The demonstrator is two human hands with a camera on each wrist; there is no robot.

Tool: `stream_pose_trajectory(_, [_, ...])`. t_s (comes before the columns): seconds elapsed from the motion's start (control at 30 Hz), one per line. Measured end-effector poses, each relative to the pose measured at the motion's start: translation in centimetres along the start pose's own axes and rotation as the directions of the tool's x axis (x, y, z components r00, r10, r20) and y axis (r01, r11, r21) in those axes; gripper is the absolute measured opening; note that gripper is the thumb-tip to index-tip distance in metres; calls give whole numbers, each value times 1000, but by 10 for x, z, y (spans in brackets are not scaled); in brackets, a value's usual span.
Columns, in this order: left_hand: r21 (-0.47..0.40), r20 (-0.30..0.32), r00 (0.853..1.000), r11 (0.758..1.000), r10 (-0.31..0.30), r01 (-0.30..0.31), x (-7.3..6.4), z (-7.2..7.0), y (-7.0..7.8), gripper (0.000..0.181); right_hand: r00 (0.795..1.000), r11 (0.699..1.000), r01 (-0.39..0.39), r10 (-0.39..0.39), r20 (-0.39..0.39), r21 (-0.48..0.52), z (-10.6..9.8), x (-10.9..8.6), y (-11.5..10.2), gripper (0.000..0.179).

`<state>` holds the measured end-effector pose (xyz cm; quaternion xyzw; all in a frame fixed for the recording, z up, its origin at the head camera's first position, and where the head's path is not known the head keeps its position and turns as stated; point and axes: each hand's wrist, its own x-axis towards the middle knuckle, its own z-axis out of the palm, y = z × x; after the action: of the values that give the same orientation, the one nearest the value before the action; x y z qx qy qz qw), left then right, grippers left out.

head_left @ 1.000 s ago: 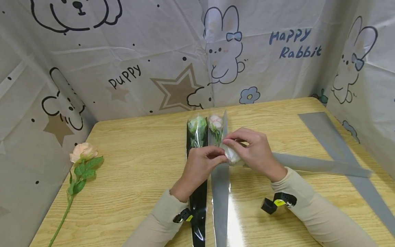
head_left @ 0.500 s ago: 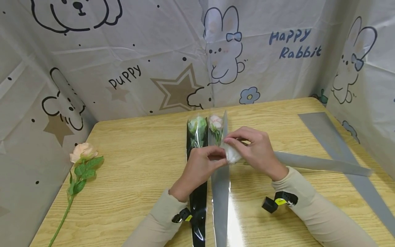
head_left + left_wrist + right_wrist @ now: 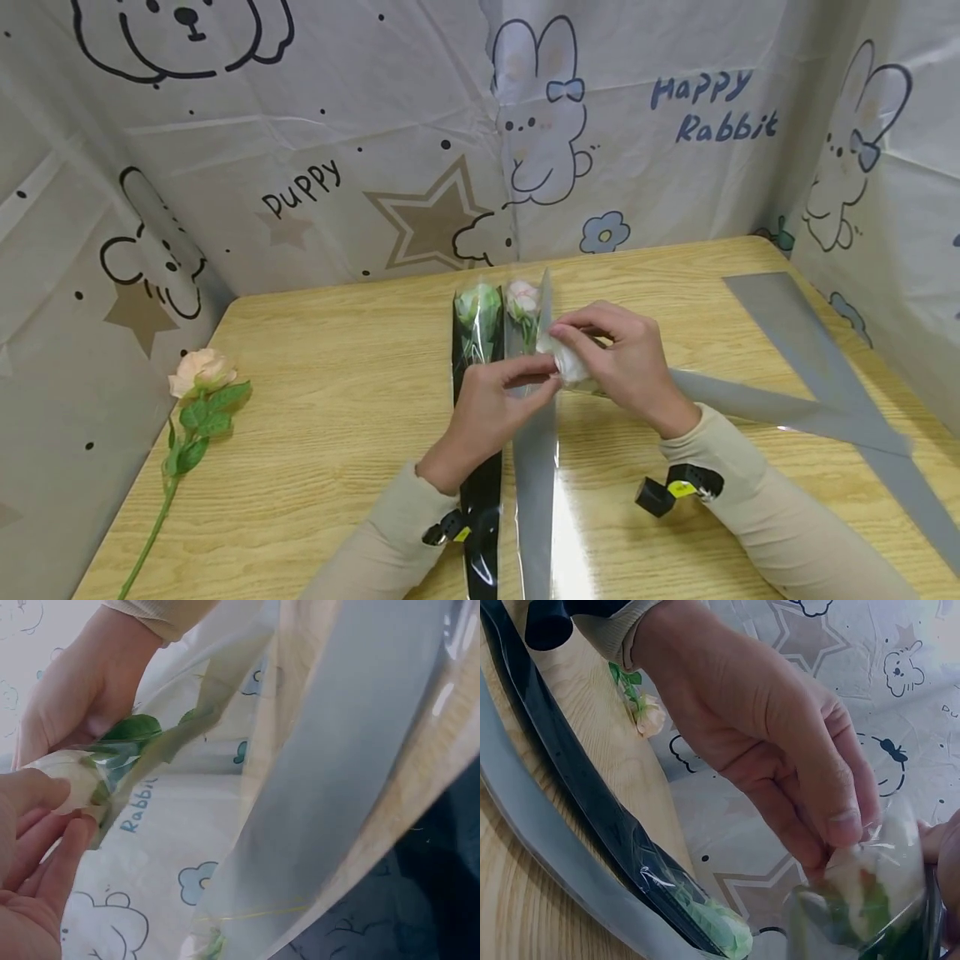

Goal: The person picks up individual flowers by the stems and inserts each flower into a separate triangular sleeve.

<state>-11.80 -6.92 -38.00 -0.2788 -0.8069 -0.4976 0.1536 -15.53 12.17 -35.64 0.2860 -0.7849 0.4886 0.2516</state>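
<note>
Both hands hold a white rose [image 3: 572,367] inside a sleeve [image 3: 735,398], clear on one side and grey on the other. My left hand [image 3: 489,408] has its fingers and thumb at the sleeve's mouth beside the bloom. Close by on the right, my right hand [image 3: 628,362] pinches the sleeve's upper edge with thumb and forefinger. Green leaves [image 3: 131,729] show through the film in the left wrist view. Below the hands lie a pale pink rose [image 3: 522,298] in a grey sleeve and a green rose [image 3: 478,305] in a black-backed sleeve.
An unwrapped peach rose [image 3: 202,372] with a long leafy stem lies at the table's left. Another grey sleeve [image 3: 813,342] lies flat at the right, under the held sleeve's tail. Printed cloth [image 3: 337,125] walls the table's back and sides.
The held sleeve's tail has swung down toward the table's near side. My left hand has shifted slightly right, and my right hand a little upward. The other flowers stay put.
</note>
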Motion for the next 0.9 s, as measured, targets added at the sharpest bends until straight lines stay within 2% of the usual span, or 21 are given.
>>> stream_pose_trajectory(0.17, [66, 2, 989, 987, 145, -145, 0, 1, -3, 24, 999, 999, -42, 42, -5, 6, 0, 0, -1, 5])
stream_pose_trajectory(0.33, [164, 13, 981, 967, 193, -193, 0, 1, -4, 25, 999, 999, -53, 53, -8, 6, -1, 0, 0, 5])
stream_pose_trajectory(0.47, [181, -52, 979, 966, 199, -187, 2, -1, -3, 25, 997, 999, -48, 48, -59, 11, -7, 3, 2, 6])
stream_pose_trajectory(0.57, [143, -103, 979, 977, 177, -161, 2, -3, -3, 26, 995, 998, -58, 60, -85, 21, -11, 6, 2, 5])
stream_pose_trajectory(0.9, [71, -130, 983, 990, 128, -120, 0, -2, -3, 28, 986, 996, -82, 86, -140, 37, -18, 10, 1, 4])
